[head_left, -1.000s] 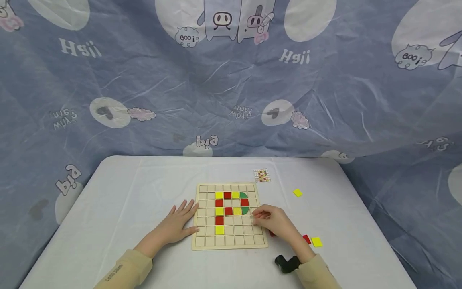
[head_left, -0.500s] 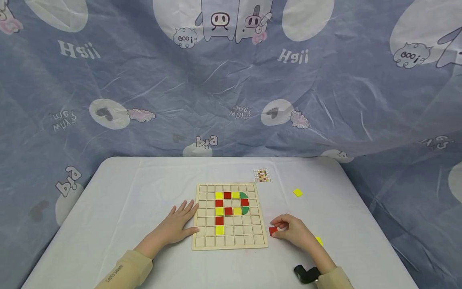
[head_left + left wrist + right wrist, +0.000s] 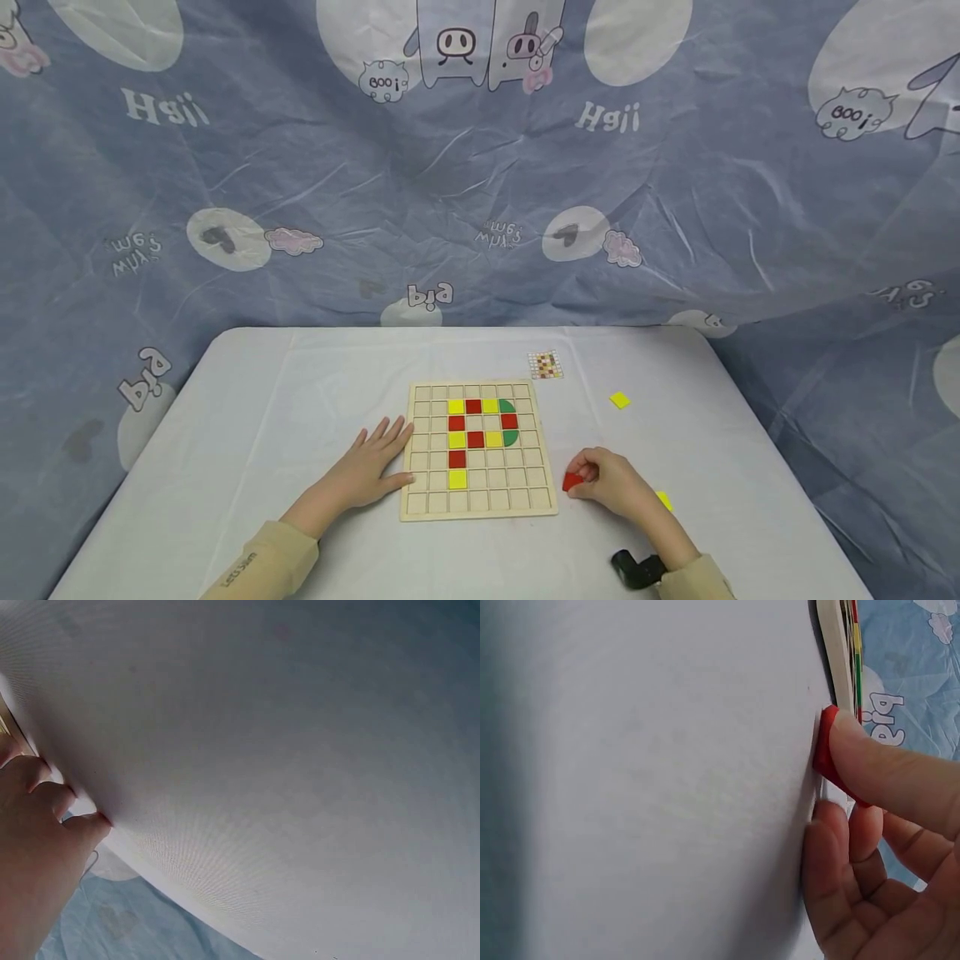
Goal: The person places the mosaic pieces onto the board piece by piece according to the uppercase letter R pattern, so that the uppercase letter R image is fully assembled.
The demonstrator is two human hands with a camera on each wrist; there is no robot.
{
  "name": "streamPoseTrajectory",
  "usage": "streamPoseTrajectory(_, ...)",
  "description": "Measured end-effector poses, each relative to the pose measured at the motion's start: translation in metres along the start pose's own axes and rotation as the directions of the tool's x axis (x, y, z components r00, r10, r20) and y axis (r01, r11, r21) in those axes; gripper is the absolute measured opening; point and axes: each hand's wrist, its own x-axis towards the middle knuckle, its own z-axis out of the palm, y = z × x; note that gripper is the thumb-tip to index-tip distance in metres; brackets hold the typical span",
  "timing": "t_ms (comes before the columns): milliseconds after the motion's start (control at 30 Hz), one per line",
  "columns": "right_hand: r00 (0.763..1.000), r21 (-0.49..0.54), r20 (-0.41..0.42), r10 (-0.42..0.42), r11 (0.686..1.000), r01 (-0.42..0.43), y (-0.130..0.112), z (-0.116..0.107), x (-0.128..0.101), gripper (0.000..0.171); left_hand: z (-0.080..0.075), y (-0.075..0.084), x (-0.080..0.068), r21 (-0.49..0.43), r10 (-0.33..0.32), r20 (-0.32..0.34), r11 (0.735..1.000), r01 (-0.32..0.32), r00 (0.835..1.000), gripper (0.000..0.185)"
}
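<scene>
A wooden grid board (image 3: 498, 496) lies mid-table, with red, yellow and green tiles in its squares forming a P shape. My left hand (image 3: 367, 467) lies flat at the board's left edge, fingers spread and fingertips touching it. To the right of the board, my right hand (image 3: 611, 482) pinches a red square tile (image 3: 572, 482) between thumb and fingers. In the right wrist view, the thumb presses on this red tile (image 3: 827, 746) close to the tabletop, and the board (image 3: 838, 660) stands just beyond it.
A small printed pattern card (image 3: 545, 364) lies behind the board's right corner. One yellow tile (image 3: 619, 400) sits at the back right; another yellow tile (image 3: 664, 500) is partly hidden by the right forearm. A black strap-like object (image 3: 636, 571) is at the right wrist.
My right hand has left the board's right edge, moved right and toward me, and taken hold of the red tile. My left hand has stayed in place.
</scene>
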Motion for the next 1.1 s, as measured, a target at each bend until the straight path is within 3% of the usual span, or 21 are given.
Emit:
streamPoseTrajectory(267, 1.000, 0.064, 0.009, -0.028, 0.998, 0.027, -0.007, 0.000, 0.000, 0.017, 0.001, -0.001, 0.000, 0.004, 0.008, -0.004, 1.000, -0.008, 1.000, 0.082)
streamPoseTrajectory(500, 0.991, 0.149, -0.024, -0.129, 0.980, 0.131, -0.030, 0.008, 0.005, 0.017, 0.001, -0.001, 0.000, 0.001, 0.010, -0.002, 1.000, -0.010, 1.000, 0.083)
streamPoseTrajectory(833, 0.962, 0.249, 0.080, -0.260, 0.940, 0.234, -0.069, 0.046, 0.009, 0.017, 0.000, -0.001, 0.001, 0.011, 0.006, 0.005, 1.000, -0.006, 1.000, 0.083)
streamPoseTrajectory(1100, 0.921, 0.232, 0.142, -0.362, 0.917, 0.325, -0.091, 0.075, 0.008, 0.010, 0.000, -0.002, 0.001, 0.002, 0.011, 0.010, 1.000, -0.011, 1.000, 0.082)
